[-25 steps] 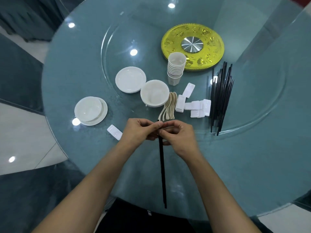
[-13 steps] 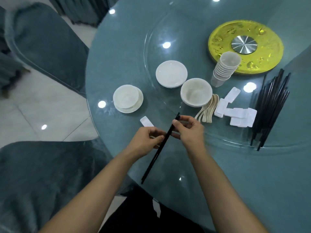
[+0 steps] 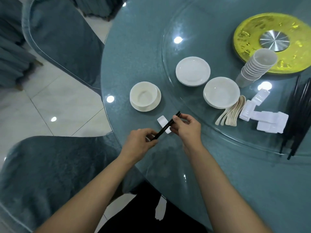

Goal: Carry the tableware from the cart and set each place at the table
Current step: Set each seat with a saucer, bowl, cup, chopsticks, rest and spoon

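**Operator:** I have a pair of black chopsticks [image 3: 165,127] pinched at both ends. My left hand [image 3: 139,145] is closed round the near end, thumb and fingers curled tight; my right hand [image 3: 186,127] grips near the far tips with thumb and forefinger, the other fingers loosely half open. The sticks lie slantwise right over the small white chopstick rest [image 3: 162,124], beside the bowl on its saucer [image 3: 145,96].

**Observer:** So which step is that?

**Operator:** Finishing the one place at the table's [image 3: 235,182] edge, I'd say. Bowl and saucer are down, the rest is down, the chopsticks go on last. I cannot tell whether the sticks already touch the rest or hang just above it.

**Observer:** What does the next move ask of you?

**Operator:** Lower both ends level, so the far ends settle on the rest and the pair stays together, then let go with both hands at once. Let one end go early and I think they would roll apart on the glass.

**Observer:** Anything in the way?

**Operator:** Nothing close. The supplies sit well apart on the glass turntable: a stack of plates [image 3: 193,71], a stack of bowls [image 3: 221,92], spoons [image 3: 231,111] fanned beside them, spare rests [image 3: 265,120], stacked cups [image 3: 255,66] and the remaining chopsticks [image 3: 298,115] at the right. Two covered chairs [image 3: 50,174] stand on my left.
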{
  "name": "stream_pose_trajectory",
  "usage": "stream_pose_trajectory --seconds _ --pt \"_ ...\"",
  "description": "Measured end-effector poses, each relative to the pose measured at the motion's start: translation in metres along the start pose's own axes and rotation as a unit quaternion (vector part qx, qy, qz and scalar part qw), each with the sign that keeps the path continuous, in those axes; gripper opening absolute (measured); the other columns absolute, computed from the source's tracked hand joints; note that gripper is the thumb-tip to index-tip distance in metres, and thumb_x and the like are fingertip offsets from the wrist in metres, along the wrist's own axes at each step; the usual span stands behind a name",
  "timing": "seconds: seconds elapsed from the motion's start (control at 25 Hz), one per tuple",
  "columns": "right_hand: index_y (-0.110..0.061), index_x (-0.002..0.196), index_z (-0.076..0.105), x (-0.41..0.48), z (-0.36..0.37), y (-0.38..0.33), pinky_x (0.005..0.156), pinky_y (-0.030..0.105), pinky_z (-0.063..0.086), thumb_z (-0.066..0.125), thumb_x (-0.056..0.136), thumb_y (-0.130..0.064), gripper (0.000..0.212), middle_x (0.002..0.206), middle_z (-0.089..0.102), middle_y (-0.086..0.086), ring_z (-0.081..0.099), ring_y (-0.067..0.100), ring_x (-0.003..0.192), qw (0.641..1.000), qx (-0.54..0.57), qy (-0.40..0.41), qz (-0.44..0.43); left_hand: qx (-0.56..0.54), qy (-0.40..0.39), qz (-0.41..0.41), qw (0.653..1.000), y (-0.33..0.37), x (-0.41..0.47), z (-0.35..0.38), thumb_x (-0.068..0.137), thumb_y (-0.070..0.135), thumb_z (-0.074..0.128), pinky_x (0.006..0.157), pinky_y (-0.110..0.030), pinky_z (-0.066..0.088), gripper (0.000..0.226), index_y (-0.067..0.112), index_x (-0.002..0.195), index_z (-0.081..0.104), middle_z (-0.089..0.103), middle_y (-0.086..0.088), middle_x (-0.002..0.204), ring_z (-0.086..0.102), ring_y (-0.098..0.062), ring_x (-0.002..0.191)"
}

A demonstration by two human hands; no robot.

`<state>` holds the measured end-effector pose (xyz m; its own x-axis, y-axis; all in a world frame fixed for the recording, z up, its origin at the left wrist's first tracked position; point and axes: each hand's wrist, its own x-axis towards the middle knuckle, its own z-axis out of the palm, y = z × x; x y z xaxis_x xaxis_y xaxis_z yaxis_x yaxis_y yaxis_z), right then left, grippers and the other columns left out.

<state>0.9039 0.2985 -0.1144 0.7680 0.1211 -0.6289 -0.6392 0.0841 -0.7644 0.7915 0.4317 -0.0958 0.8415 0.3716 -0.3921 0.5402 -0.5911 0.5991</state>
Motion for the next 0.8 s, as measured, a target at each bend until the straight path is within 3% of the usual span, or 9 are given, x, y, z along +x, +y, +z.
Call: stream_pose_trajectory --seconds 0.24,0.44,0.64,0.8 --pt "-0.014 0.088 0.066 0.019 0.016 0.002 0.057 0.022 0.054 0.072 0.093 -0.012 0.008 0.078 0.07 0.002 0.066 0.013 0.065 0.999 -0.033 0.002 0.012 0.06 -0.001 0.014 0.998 -0.017 0.023 -0.005 0.09 0.03 0.073 0.08 -0.035 0.056 0.02 0.03 0.111 0.074 0.071 0.013 0.091 0.065 -0.008 0.081" --pt "-0.015 0.081 0.068 0.041 0.02 0.011 0.049 0.023 0.044 0.075 0.09 -0.014 0.011 0.086 0.075 0.008 0.056 0.007 0.044 0.995 -0.096 0.032 0.016 0.104 -0.029 0.003 0.994 -0.026 0.042 0.0 0.093 0.031 0.065 0.08 -0.039 0.055 0.02 0.027 0.112 0.069 0.073 0.006 0.102 0.067 -0.019 0.094" --pt "-0.013 0.079 0.071 0.061 0.027 0.018 0.057 0.028 0.043 0.077 0.085 -0.017 0.01 0.087 0.077 0.011 0.053 0.01 0.05 0.99 -0.124 0.061 0.018 0.11 -0.034 0.017 0.993 -0.029 0.057 0.0 0.095 0.028 0.063 0.08 -0.041 0.055 0.022 0.022 0.116 0.059 0.071 0.003 0.104 0.066 -0.022 0.095" --pt "-0.016 0.08 0.072 0.072 0.031 0.016 0.053 0.024 0.041 0.077 0.086 -0.019 0.008 0.076 0.072 0.004 0.054 0.008 0.049 0.988 -0.134 0.071 0.019 0.135 -0.017 0.046 0.99 -0.032 0.067 0.001 0.095 0.029 0.063 0.079 -0.041 0.054 0.018 0.02 0.111 0.061 0.062 0.003 0.105 0.061 -0.02 0.097"
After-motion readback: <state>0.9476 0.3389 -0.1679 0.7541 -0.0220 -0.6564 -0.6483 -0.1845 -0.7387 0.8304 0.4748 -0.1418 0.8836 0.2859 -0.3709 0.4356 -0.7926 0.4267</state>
